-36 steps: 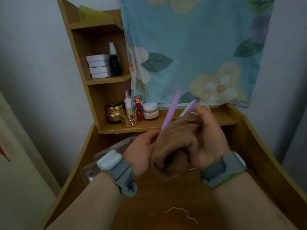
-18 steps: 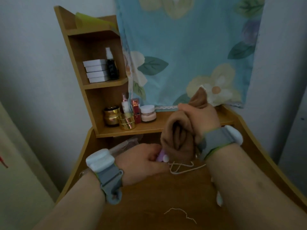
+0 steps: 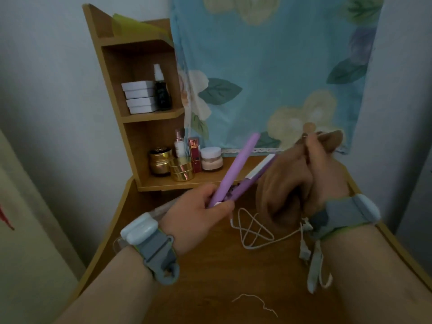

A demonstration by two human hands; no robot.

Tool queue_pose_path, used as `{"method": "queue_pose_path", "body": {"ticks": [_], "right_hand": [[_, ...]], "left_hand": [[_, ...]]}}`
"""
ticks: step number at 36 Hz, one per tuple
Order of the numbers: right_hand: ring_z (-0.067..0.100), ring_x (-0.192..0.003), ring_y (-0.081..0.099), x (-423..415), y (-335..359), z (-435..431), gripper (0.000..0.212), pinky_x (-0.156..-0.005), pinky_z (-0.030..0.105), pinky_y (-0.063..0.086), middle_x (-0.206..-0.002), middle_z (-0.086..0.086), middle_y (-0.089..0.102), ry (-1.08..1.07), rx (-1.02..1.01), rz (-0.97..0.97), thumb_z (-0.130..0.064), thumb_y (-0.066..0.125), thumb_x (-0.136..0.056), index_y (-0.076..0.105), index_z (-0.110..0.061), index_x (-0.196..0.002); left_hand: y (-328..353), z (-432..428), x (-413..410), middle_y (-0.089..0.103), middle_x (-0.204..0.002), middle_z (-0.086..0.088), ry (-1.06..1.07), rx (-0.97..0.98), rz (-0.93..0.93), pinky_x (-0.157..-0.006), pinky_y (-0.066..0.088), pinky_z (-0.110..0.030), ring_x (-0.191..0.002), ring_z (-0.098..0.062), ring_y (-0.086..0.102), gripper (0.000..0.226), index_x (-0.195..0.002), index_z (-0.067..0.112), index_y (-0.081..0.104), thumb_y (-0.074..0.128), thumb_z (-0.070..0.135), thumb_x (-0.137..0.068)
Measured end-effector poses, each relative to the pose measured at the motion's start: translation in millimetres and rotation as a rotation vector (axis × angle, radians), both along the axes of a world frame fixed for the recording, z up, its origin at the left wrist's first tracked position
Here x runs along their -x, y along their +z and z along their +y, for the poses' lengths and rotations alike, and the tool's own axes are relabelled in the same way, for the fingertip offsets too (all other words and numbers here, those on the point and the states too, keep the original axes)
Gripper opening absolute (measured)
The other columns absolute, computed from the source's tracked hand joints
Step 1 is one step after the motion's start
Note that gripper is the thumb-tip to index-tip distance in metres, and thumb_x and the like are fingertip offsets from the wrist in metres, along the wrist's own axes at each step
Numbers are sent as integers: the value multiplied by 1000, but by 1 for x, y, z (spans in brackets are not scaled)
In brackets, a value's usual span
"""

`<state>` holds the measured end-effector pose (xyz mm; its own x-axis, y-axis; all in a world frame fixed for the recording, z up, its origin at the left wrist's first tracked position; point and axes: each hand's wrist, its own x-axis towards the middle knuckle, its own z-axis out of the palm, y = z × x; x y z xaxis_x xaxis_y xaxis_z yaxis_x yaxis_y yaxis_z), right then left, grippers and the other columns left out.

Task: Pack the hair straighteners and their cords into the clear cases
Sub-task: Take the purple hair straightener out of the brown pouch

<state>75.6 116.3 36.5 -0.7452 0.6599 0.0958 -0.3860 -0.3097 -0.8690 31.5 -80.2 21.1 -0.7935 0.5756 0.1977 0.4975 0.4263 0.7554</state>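
Left hand [image 3: 198,213]: fingers curled round hinge end of purple hair straightener [image 3: 236,174], held above counter [image 3: 210,272], tips angled up and away, plates apart. Right hand [image 3: 325,174]: fingers pinch brown cloth pouch [image 3: 280,183], bunched, just beside straightener's lower plate. White cord [image 3: 254,232] loops loose on counter between wrists, plug [image 3: 304,251] near right wrist. Clear case [image 3: 161,209] partly hidden behind left hand. Cosmetic jars [image 3: 180,167] on shelf behind.

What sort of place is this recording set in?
Most likely a bedroom or dressing corner at home: a wooden vanity desk with a small shelf unit of cosmetic jars and bottles, and a floral curtain behind it.
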Motion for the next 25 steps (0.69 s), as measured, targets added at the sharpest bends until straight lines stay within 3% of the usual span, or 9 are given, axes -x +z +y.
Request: {"method": "queue_pose_path", "body": {"ticks": [1, 4, 7, 9, 12, 15, 19, 21, 25], "right_hand": [[31, -98, 62, -1, 1, 3, 54, -99, 37, 45, -115, 10, 64, -95, -109, -29, -45, 53, -89, 54, -8, -128], [13, -110, 46, 3, -5, 0, 30, -96, 14, 30, -121, 0, 51, -301, -683, -47, -33, 46, -87, 53, -23, -115], [20, -125, 40, 9, -21, -12, 55, -109, 28, 22, -135, -1, 47, -220, -1341, -194, -38, 25, -79, 54, -25, -124], [23, -133, 33, 10, -28, -20, 58, -112, 36, 20, -137, -6, 47, -216, -1576, -280, -39, 18, -77, 53, -31, -123], [30, -139, 22, 6, -36, -37, 50, -110, 50, 29, -138, -5, 48, -146, -1621, -287, -36, 28, -85, 49, -29, -130], [24, -143, 16, 3, -44, -46, 47, -112, 50, 27, -145, -4, 41, -63, -1628, -302, -20, 45, -91, 43, -24, -138], [19, -144, 13, 5, -46, -36, 55, -113, 47, 24, -149, -7, 35, 10, -1736, -381, -19, 55, -88, 38, -29, -140], [18, -145, 8, 6, -45, -26, 57, -115, 41, 21, -150, -7, 32, -8, -1729, -460, -18, 52, -89, 35, -30, -141], [19, -144, 12, 7, -46, -27, 53, -115, 38, 19, -150, -6, 32, -58, -1620, -496, -9, 44, -92, 36, -27, -141]], "left_hand": [[1, 0, 0, 71, -86, -6, 16, -30, -18, -75, 54, -49, -76, -31, 65, 12, -97, 29, 61, 65, 32, -87], [3, 1, 1, 71, -91, -13, 66, -107, -72, -74, 56, -48, -78, -35, 65, 18, -100, 25, 64, 70, 27, -83], [2, 3, 1, 70, -90, -16, 70, -145, -98, -75, 55, -48, -71, -28, 63, 17, -95, 22, 66, 74, 24, -80], [0, 5, 4, 70, -84, -17, 97, -154, -65, -73, 54, -48, -68, -30, 63, 15, -91, 20, 67, 75, 23, -78], [-6, 7, 8, 70, -80, -15, 156, -172, -43, -74, 55, -54, -73, -37, 65, 16, -87, 20, 69, 78, 23, -74], [-13, 5, 10, 70, -77, -11, 180, -147, -25, -74, 56, -53, -76, -35, 66, 19, -84, 21, 69, 77, 29, -69], [-21, -4, 13, 69, -72, -3, 195, -113, 6, -64, 54, -32, -64, -20, 64, 10, -85, 24, 68, 74, 25, -77], [-22, -8, 12, 68, -73, -3, 194, -109, 21, -58, 49, -28, -60, -15, 60, 10, -87, 25, 66, 72, 25, -79], [-24, -8, 12, 68, -78, -7, 186, -125, 16, -63, 52, -35, -73, -28, 65, 10, -89, 25, 64, 70, 23, -82]]}}
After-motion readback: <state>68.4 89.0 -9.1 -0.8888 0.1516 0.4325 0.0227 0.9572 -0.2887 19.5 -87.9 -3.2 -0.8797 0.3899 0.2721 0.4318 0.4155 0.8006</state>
